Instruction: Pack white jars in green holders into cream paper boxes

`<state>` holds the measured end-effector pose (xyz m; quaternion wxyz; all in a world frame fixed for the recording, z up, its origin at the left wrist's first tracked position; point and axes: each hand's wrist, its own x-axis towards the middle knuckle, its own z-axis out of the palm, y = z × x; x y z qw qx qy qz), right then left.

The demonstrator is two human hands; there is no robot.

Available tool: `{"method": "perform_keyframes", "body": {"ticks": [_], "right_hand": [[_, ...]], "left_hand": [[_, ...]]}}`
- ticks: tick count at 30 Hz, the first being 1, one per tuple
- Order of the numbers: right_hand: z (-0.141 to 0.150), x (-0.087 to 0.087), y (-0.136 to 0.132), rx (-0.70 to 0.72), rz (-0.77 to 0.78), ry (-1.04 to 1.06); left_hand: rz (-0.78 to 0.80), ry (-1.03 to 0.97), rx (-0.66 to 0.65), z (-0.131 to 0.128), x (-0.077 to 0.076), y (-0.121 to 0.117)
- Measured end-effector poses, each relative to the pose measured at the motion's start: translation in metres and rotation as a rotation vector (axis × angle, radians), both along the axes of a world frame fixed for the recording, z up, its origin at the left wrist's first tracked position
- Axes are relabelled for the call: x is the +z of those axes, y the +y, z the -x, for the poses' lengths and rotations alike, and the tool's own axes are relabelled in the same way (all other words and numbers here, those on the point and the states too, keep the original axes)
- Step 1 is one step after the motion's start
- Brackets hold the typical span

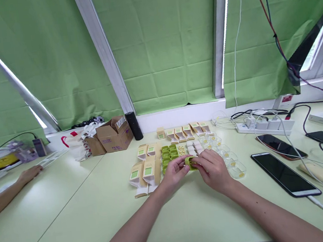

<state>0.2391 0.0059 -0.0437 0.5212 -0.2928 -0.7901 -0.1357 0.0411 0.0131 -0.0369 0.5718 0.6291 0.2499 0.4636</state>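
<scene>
My left hand [174, 172] grips a small green square cup [189, 163] by its side, above the table. The fingers of my right hand [213, 168] are pinched at the cup's opening; whatever they hold there is hidden. Just behind are rows of matching green cups [165, 154], small yellowish pieces [181, 150] and whitish rounded blocks [191, 147]. Clear plastic covers [237, 169] with yellow spots stand to the right of my right hand. Left of my left hand lie cream cardboard boxes [152, 169] with green windows, their flaps open.
More cream boxes [179, 133] line the back. A brown carton [115, 134] and a black cylinder [133, 125] stand at back left. Phones [285, 173], cables and a power strip [264, 125] occupy the right. Another person's hand [31, 174] rests at far left.
</scene>
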Motion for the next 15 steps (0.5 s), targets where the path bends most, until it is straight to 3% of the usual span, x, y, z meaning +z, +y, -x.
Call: {"method": "perform_keyframes", "body": {"ticks": [15], "right_hand": [[0.0012, -0.0016, 0.0017, 0.033, -0.027, -0.033]], "left_hand": [[-0.009, 0.04, -0.032, 0.0007, 0.0009, -0.0014]]}}
